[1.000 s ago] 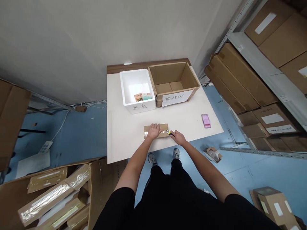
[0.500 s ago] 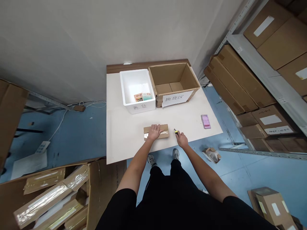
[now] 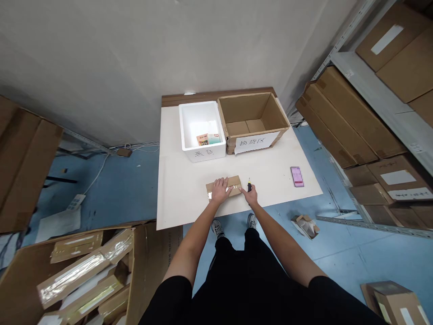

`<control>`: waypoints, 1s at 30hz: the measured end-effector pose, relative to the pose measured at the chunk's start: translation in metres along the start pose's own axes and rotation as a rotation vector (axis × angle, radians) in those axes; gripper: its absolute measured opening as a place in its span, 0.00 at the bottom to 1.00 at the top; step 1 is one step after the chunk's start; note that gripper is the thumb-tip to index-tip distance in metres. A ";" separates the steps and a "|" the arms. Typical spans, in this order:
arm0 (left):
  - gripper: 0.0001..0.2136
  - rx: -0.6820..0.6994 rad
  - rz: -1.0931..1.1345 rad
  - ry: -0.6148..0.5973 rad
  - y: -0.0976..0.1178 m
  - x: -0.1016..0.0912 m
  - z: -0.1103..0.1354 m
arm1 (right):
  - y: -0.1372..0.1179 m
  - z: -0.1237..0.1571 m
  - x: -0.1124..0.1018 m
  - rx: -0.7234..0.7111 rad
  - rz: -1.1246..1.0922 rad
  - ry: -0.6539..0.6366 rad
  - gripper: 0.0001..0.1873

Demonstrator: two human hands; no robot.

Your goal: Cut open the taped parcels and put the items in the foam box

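Note:
A small cardboard box (image 3: 234,181) with clear tape lies slightly tilted near the front of the table. Across its left and middle part lies my left hand (image 3: 220,190), holding it against the tabletop with fingers over its top. A black and yellow utility knife (image 3: 249,185) is gripped in my right hand (image 3: 251,196), just beyond the box's right end. Its tip points away from me, toward the back of the table. My right thumb reaches to the box's right end; whether it presses on it is hard to tell.
On the white table (image 3: 182,192) stand a white foam bin (image 3: 209,155) with a few small packets and a large open carton (image 3: 233,146) with a paper sign. A blurred pink item (image 3: 297,176) lies at right. Shelves of boxes (image 3: 352,117) and a filled carton (image 3: 142,257) flank me.
My right hand has moved left up to the box, and the knife has turned to point straight away from me. The box has rotated slightly under my left hand. The view has shifted a little.

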State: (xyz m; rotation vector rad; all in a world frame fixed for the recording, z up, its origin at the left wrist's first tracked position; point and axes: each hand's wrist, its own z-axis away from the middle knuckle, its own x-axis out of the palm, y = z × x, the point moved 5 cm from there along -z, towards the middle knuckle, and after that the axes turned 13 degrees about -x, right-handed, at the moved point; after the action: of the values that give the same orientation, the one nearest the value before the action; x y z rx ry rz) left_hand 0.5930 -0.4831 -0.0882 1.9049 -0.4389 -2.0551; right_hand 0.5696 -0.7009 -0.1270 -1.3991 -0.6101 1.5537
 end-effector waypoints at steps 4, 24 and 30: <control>0.28 -0.186 0.018 -0.065 -0.008 0.000 0.025 | -0.028 -0.050 0.008 -0.032 0.103 0.017 0.33; 0.31 -0.477 0.047 0.042 0.016 0.011 0.054 | 0.073 -0.111 -0.104 0.066 0.191 -0.051 0.20; 0.37 -0.554 0.158 0.040 0.014 0.015 0.051 | 0.035 -0.093 -0.081 -0.118 0.171 -0.064 0.29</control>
State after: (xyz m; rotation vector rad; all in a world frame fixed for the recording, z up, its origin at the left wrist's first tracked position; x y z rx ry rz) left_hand 0.5416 -0.5013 -0.0921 1.5203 0.0003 -1.7912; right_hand 0.6414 -0.8071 -0.1378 -1.5275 -0.6435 1.7266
